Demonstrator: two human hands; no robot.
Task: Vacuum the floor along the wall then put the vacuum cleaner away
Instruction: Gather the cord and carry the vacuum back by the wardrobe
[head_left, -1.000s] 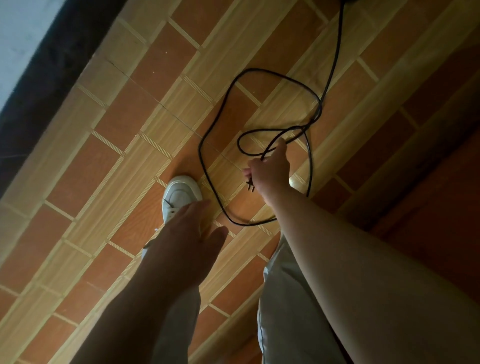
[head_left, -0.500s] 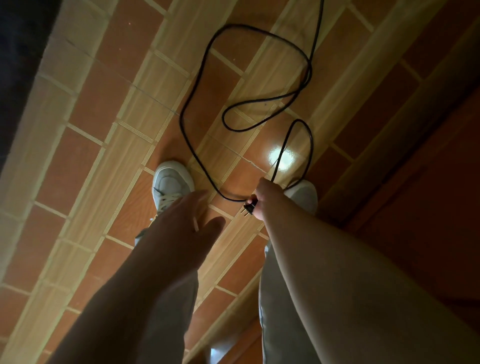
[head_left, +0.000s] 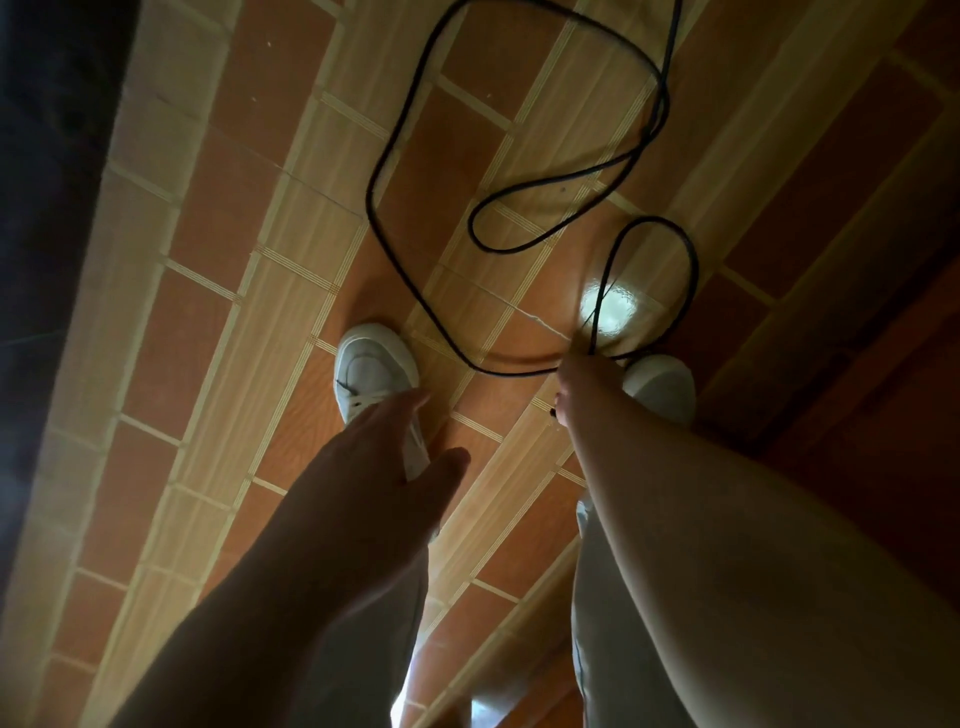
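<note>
The right hand (head_left: 574, 384), closed around the plug end of the black cord (head_left: 415, 291), had risen from the floor since a second earlier. Loops trailed toward twelve o'clock; the left hand (head_left: 374, 467) hung open and empty. Coiling probably came next; no vacuum showed.

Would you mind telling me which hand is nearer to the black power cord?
Right. The right hand grips the black power cord at its plug end; the left hand hangs open beside it, apart.

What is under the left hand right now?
Under the open left hand lies the rear of the left white shoe and tiled floor. The black power cord loops past the toe, held by the right hand. The laces are partly covered.
</note>
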